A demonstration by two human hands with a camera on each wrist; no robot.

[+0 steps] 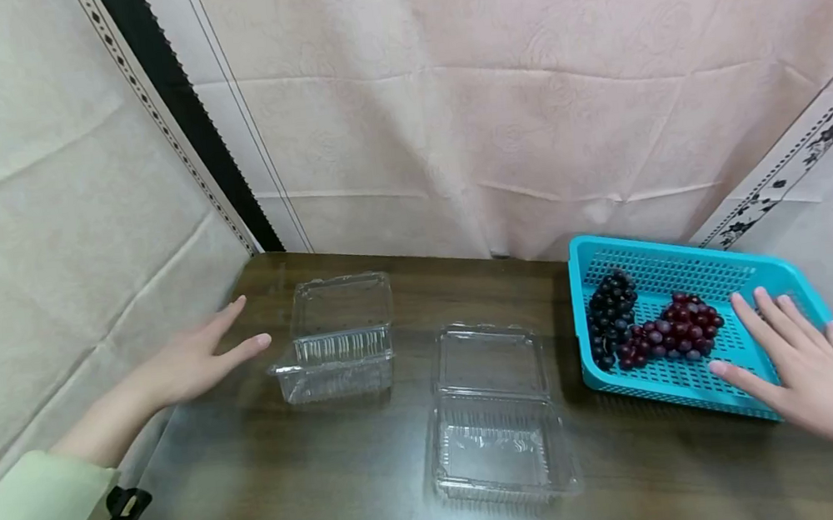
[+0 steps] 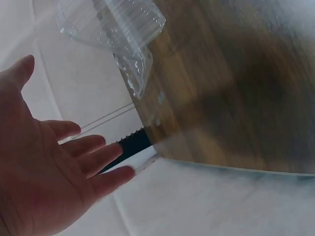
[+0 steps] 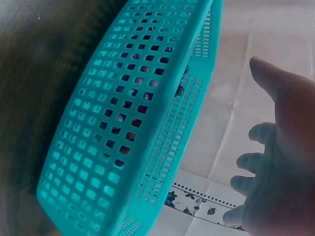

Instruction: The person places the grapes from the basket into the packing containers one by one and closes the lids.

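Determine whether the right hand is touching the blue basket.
Apart: the right wrist view shows pale cloth between the right hand and the blue basket.

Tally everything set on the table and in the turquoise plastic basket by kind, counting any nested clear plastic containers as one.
Turquoise perforated plastic basket: 1
Clear plastic hinged containers: 2, the left one (possibly several nested; I cannot tell) and the middle one
Black grape bunch: 1
Red-purple grape bunch: 1
Total: 5
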